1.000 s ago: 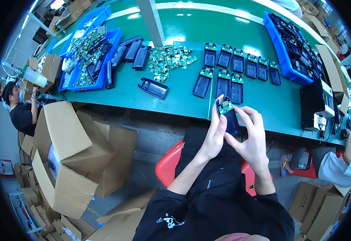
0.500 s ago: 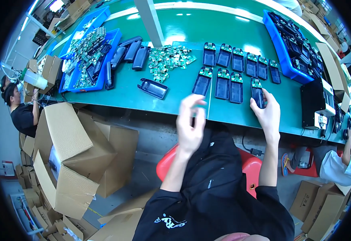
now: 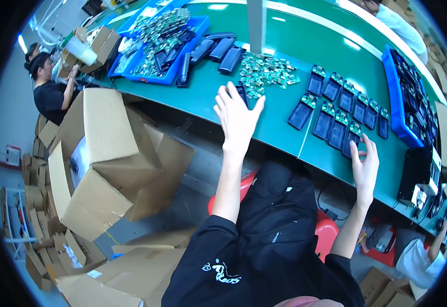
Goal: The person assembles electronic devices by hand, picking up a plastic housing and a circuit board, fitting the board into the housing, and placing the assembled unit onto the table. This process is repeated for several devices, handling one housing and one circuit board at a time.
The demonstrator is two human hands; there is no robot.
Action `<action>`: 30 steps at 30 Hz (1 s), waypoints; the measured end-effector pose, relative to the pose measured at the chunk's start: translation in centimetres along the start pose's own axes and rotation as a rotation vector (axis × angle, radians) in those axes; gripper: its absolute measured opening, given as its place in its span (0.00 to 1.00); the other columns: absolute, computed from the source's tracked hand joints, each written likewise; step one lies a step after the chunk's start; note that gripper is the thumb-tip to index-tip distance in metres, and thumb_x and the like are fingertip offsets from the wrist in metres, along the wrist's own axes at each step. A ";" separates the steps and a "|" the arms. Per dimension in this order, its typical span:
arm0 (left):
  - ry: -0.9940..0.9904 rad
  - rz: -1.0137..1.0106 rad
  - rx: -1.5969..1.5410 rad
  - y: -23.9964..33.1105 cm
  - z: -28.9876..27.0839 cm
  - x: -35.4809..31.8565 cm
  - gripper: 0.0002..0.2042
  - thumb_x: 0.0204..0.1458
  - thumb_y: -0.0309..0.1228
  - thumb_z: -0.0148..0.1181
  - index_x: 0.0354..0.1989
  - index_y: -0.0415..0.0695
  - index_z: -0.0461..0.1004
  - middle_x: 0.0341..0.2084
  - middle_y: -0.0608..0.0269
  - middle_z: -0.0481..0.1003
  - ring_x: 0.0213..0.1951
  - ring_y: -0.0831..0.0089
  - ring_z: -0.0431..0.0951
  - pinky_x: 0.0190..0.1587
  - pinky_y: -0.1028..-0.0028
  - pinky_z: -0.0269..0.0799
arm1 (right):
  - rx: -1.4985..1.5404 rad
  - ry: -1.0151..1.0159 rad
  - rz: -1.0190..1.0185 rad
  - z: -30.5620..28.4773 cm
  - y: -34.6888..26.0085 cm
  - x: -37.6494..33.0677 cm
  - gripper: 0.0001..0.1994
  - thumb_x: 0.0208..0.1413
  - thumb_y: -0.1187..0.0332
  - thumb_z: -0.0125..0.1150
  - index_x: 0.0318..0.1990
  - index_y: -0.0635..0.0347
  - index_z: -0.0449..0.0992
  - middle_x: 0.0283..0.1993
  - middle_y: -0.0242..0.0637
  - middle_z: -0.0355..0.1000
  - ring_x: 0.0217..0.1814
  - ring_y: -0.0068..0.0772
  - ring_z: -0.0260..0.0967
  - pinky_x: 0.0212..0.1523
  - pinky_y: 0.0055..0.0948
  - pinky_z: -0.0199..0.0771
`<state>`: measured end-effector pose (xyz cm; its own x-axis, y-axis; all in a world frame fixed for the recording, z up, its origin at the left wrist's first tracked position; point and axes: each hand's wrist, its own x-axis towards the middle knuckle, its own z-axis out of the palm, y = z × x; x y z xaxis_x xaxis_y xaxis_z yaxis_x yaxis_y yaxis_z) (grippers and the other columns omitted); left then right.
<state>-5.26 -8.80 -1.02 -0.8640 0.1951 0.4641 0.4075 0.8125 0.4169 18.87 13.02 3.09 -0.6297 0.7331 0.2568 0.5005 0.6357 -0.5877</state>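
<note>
Left hand [image 3: 237, 118], fingers spread wide, covers a dark flat rectangular case [image 3: 242, 94] at twelve o'clock on the smooth green bench [image 3: 284, 128], while right hand [image 3: 365, 166], loosely open, touches a dark board-topped case [image 3: 350, 139] at two o'clock.

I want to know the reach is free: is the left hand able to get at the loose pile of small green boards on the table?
Probably yes. The left hand is already over the table edge, just short of the pile of green boards, with only one dark case at its fingertips.

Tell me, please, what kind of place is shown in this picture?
Probably an electronics assembly workshop: a long green workbench carries rows of dark cases with small green circuit boards, a loose pile of boards and blue trays, with cardboard boxes stacked beside it.
</note>
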 end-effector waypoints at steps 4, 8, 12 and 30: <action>-0.044 0.059 -0.073 -1.2 0.2 0.0 0.34 0.55 0.46 0.63 0.63 0.34 0.61 0.56 0.43 0.64 0.57 0.49 0.64 0.58 0.54 0.61 | 0.058 0.037 -0.047 0.0 -0.8 0.2 0.21 0.59 0.64 0.64 0.57 0.64 0.73 0.46 0.37 0.72 0.32 0.21 0.67 0.32 0.23 0.69; -0.098 0.142 -0.211 -2.0 -0.7 -0.9 0.34 0.56 0.44 0.62 0.65 0.36 0.58 0.59 0.44 0.62 0.57 0.49 0.64 0.59 0.55 0.60 | 0.163 -0.034 -0.186 0.2 -4.3 -0.3 0.19 0.58 0.70 0.64 0.57 0.60 0.74 0.48 0.34 0.72 0.32 0.19 0.67 0.32 0.20 0.67; -0.106 0.145 -0.347 -2.1 -1.1 -1.0 0.33 0.59 0.41 0.59 0.67 0.36 0.56 0.61 0.45 0.62 0.59 0.49 0.63 0.61 0.56 0.60 | 0.320 -0.252 -0.483 4.7 -10.3 -0.8 0.18 0.56 0.74 0.63 0.55 0.59 0.75 0.50 0.36 0.72 0.34 0.23 0.69 0.34 0.22 0.69; 0.058 0.011 -0.584 -7.9 -4.3 4.4 0.18 0.59 0.29 0.58 0.56 0.36 0.69 0.49 0.52 0.72 0.44 0.64 0.76 0.46 0.70 0.74 | 0.183 -0.241 -0.623 17.3 -14.4 5.4 0.13 0.53 0.71 0.64 0.45 0.61 0.74 0.36 0.40 0.71 0.30 0.38 0.74 0.35 0.35 0.75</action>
<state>-10.96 -16.75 1.08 -0.8476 0.1581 0.5065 0.5265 0.3696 0.7657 -2.00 3.62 -0.36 -0.8923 0.1573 0.4233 -0.0922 0.8542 -0.5117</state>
